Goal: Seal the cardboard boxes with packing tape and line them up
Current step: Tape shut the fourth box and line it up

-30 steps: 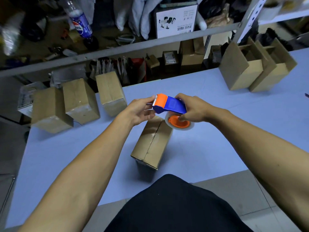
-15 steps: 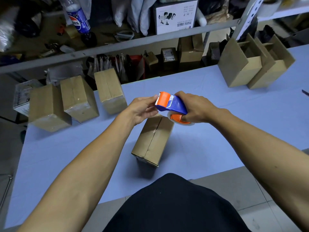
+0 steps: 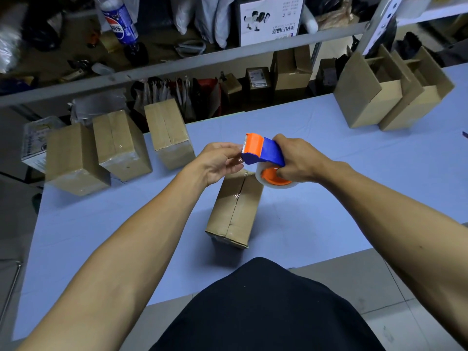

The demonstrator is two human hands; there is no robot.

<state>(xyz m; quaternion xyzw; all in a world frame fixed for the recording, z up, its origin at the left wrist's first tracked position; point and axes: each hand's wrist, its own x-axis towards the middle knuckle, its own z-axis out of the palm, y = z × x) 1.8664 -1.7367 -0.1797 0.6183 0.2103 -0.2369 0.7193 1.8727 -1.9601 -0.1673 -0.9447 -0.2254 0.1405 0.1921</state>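
Note:
My right hand (image 3: pixel 300 158) grips a blue and orange tape dispenser (image 3: pixel 263 152) with a clear tape roll (image 3: pixel 276 178), held above the far end of a closed cardboard box (image 3: pixel 234 211) on the blue table (image 3: pixel 329 203). My left hand (image 3: pixel 219 162) is at the dispenser's orange cutter end, its fingers pinching the clear tape end there. Three taped boxes (image 3: pixel 119 145) stand in a row at the table's far left. Two boxes with open flaps (image 3: pixel 387 92) stand at the far right.
Behind the table runs a metal shelf rack (image 3: pixel 202 62) holding a soda bottle (image 3: pixel 120 21), a white printed carton (image 3: pixel 269 19) and small packages. A dark garment (image 3: pixel 266 307) covers my lap at the table's near edge.
The dispenser has tilted, its orange cutter end now raised higher, and my left fingers have closed in at the cutter. The box has not moved.

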